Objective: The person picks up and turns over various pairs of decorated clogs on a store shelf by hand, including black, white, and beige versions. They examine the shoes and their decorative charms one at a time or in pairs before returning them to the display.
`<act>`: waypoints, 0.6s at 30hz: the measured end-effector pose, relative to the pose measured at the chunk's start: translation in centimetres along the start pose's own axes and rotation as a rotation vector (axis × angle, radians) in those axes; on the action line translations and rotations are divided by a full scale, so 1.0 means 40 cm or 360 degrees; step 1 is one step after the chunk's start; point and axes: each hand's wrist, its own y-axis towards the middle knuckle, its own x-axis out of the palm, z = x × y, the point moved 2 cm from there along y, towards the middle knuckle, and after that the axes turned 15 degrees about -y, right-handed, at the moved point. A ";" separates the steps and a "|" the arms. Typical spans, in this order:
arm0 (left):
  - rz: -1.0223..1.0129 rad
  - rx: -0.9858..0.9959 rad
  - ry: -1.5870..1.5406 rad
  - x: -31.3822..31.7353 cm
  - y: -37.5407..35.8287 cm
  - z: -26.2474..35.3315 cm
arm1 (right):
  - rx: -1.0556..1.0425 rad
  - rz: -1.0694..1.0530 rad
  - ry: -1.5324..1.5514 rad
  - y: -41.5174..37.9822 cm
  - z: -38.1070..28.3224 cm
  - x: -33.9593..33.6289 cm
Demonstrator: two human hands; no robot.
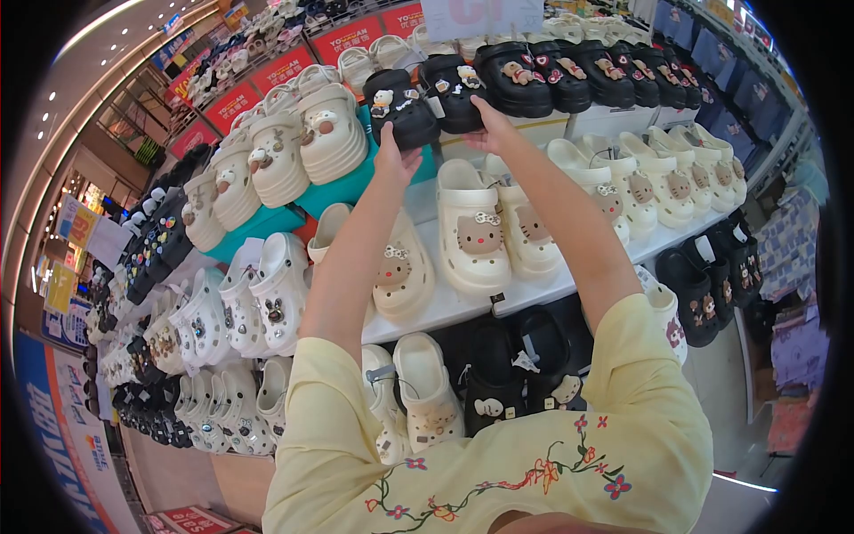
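Note:
Both arms reach forward to the upper shelf. My left hand grips the toe of a black clog that has a light cartoon charm on top. My right hand holds the front of a matching black clog, thumb on top. The two clogs are side by side, and a small white tag shows between them. Below my hands stands a cream clog with a cat-face charm. Stacked cream clogs are to the left of my left hand.
More black clogs line the upper shelf at right. White clogs stand lower left, black clogs in the lower middle. Red signs run behind. Hanging clothes are at the far right.

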 end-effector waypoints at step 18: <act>-0.0354 0.0353 0.0464 -0.143 -0.320 -0.022 | -0.0208 -0.0233 0.0210 -0.109 0.087 -0.129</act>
